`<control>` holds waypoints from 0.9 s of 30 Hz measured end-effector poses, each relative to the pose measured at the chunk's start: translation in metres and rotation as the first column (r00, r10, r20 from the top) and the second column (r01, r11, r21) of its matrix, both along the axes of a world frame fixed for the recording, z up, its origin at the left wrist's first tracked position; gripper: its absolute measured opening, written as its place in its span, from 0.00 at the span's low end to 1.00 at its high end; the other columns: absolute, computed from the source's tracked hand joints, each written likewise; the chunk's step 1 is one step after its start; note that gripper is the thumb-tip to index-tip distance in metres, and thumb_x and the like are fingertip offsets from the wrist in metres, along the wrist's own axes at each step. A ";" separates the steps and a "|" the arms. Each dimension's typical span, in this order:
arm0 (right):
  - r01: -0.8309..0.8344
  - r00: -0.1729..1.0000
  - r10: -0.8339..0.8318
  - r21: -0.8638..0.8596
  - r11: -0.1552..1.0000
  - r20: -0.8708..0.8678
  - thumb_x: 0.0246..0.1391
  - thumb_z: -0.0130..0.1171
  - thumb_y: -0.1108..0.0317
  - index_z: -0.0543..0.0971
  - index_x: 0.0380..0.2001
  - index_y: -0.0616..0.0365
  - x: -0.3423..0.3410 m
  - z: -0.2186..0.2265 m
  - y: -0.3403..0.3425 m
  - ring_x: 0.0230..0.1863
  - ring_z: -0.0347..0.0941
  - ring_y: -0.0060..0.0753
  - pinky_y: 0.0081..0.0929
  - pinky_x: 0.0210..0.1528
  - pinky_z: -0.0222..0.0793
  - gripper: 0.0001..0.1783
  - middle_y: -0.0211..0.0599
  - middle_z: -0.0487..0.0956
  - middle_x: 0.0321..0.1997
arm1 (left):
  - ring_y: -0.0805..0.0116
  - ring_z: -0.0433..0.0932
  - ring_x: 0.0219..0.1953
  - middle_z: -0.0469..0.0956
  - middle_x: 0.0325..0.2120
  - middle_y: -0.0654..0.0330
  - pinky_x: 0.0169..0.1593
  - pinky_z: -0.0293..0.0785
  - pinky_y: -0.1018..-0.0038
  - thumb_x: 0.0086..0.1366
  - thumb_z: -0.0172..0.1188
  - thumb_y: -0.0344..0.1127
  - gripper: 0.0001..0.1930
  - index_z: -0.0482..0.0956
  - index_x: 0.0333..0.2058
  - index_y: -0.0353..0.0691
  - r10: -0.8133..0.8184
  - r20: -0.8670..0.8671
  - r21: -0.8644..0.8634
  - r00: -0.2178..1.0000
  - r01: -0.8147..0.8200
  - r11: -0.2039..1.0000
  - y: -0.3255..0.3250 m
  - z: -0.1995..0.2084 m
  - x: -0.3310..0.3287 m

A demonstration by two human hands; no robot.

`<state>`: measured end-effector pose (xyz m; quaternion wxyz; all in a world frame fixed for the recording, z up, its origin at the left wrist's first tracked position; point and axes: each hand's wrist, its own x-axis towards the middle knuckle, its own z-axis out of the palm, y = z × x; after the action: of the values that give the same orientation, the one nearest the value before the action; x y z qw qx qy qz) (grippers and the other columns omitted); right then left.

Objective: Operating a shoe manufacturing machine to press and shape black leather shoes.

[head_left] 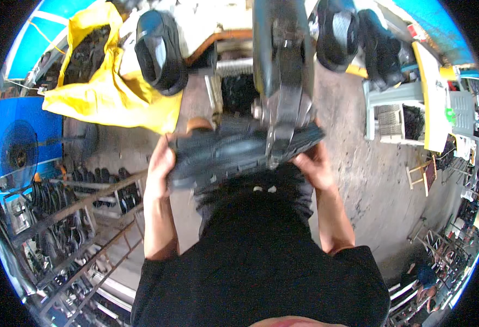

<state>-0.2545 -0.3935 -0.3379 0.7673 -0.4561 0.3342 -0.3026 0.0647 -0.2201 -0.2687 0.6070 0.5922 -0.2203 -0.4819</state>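
A black shoe lies on its side across the front of my body, blurred by motion. My left hand is closed round its left end. At the other end my right hand grips it, fingers partly hidden behind the shoe. The metal head of a machine, shaped like a sewing machine arm, comes down from above, and its narrow tip overlaps the shoe near my right hand. Whether the tip touches the shoe I cannot tell.
Yellow cloth or bag hangs at the upper left beside a black shoe. Two more black shoes stand at the upper right. Shoe racks fill the left, near a fan. A grey stool stands right; another person is lower right.
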 end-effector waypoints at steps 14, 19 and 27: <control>-0.028 0.981 -0.176 -0.952 0.304 -0.085 0.70 0.44 0.51 0.65 0.68 0.57 0.151 0.176 -0.350 0.74 0.57 0.35 0.30 0.73 0.50 0.30 0.38 0.63 0.73 | 0.85 0.59 0.22 0.64 0.19 0.75 0.30 0.56 0.85 0.58 0.63 0.20 0.32 0.66 0.61 0.41 0.123 0.634 0.019 0.764 -0.174 0.985 0.025 0.075 0.027; -0.402 0.890 -0.190 -0.909 0.107 -0.415 0.70 0.42 0.47 0.61 0.70 0.54 0.243 0.175 -0.434 0.77 0.49 0.36 0.31 0.76 0.43 0.33 0.40 0.58 0.76 | 0.75 0.63 0.18 0.67 0.14 0.63 0.26 0.67 0.74 0.55 0.70 0.24 0.48 0.54 0.72 0.50 -0.330 0.817 0.403 0.472 -0.059 0.913 -0.061 0.084 0.064; -0.534 0.744 -0.430 -0.842 0.078 -0.511 0.69 0.40 0.41 0.65 0.67 0.59 0.227 0.184 -0.417 0.73 0.56 0.46 0.36 0.74 0.51 0.36 0.46 0.63 0.72 | 0.64 0.76 0.25 0.78 0.23 0.52 0.33 0.73 0.67 0.59 0.69 0.30 0.22 0.77 0.53 0.36 -0.331 0.858 0.323 0.391 0.089 0.942 -0.105 0.055 0.122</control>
<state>-0.0276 -0.8105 -0.1536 0.0771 -0.9340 0.2642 -0.2278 0.1862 -0.3247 -0.2137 0.2553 0.7887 -0.5287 -0.1823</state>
